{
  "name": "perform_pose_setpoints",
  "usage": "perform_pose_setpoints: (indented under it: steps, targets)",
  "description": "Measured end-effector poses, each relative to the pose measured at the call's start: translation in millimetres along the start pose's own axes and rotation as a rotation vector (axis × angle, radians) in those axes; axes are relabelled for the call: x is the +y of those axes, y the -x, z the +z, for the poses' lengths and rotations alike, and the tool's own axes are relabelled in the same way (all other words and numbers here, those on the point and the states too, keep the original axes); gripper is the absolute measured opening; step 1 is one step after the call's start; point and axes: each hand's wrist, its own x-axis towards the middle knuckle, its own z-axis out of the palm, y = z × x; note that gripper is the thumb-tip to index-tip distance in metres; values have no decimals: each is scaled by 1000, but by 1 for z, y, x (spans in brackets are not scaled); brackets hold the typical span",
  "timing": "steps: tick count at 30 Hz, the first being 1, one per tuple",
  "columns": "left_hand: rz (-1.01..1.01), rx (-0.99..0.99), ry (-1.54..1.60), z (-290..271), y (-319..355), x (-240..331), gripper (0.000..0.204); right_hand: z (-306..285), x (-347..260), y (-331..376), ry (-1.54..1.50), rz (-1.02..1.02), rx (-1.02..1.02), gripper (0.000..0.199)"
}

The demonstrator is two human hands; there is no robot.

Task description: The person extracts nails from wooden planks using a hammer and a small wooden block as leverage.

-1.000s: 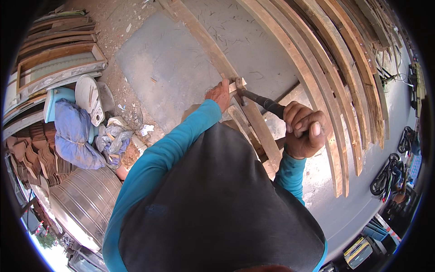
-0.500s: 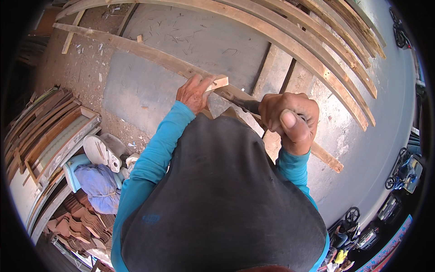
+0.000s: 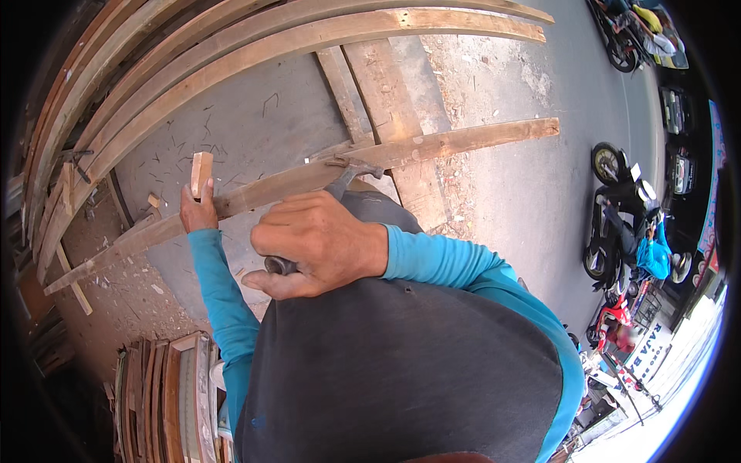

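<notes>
In front of me a long wooden beam [image 3: 463,142] runs from the lower left to the upper right. My left hand [image 3: 198,210] is closed round a short wood block [image 3: 202,171], held upright beside the beam's left part. My right hand [image 3: 324,239] grips the handle of a claw hammer [image 3: 340,185], whose butt sticks out by the thumb. The hammer's metal head lies at the beam's middle, on it or just above; I cannot tell whether it touches a nail.
Several more beams [image 3: 332,31] lie beyond, over crosswise planks [image 3: 386,100]. Bent nails are scattered on a grey sheet [image 3: 255,100]. Stacked wooden frames [image 3: 166,386] stand at lower left. On the right is a road [image 3: 563,201] with a ridden motorbike [image 3: 598,247] and other vehicles.
My view has turned. My left hand has moved left along the beam with the block. My right hand has come across my front, bringing the hammer head to the beam's middle.
</notes>
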Motion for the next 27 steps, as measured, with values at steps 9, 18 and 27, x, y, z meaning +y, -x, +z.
perform_pose_setpoints:
  steps: [9, 18, 27]
  targets:
    - [116, -493, -211, 51, -55, -37, 59, 11, -3, 14, 63, 114, 14, 33]
    - [89, -306, -242, 13, 11, -12, 46, 8, -39, 27, -11, 47, 52, 33]
    - [350, 240, 9, -6, 76, -76, 29, 98, -93, 3, -147, -179, -373, 35]
